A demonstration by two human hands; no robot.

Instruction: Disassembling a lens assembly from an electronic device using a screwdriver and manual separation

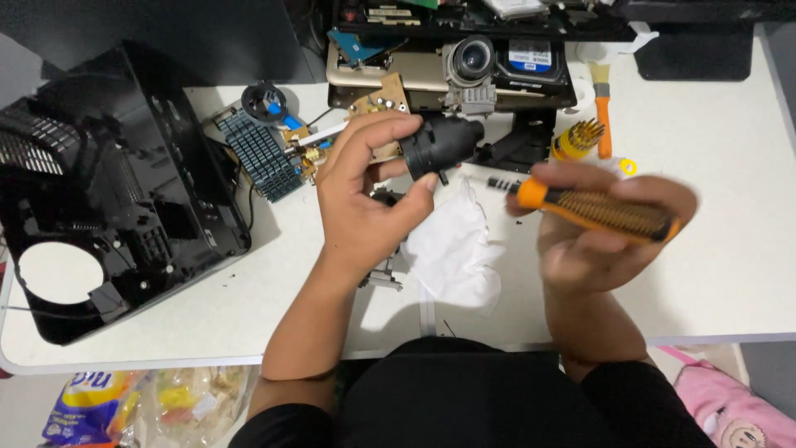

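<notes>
Left hand (365, 195) grips black lens barrel (439, 145), its long axis horizontal, while right hand (601, 228) is closed on orange screwdriver (593, 207), tip pointing left toward the barrel.

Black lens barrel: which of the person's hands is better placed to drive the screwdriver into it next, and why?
Probably the right hand: it already grips the orange-and-black screwdriver, tip pointing toward the black lens barrel. The left hand is occupied holding that barrel above the white table.
</notes>
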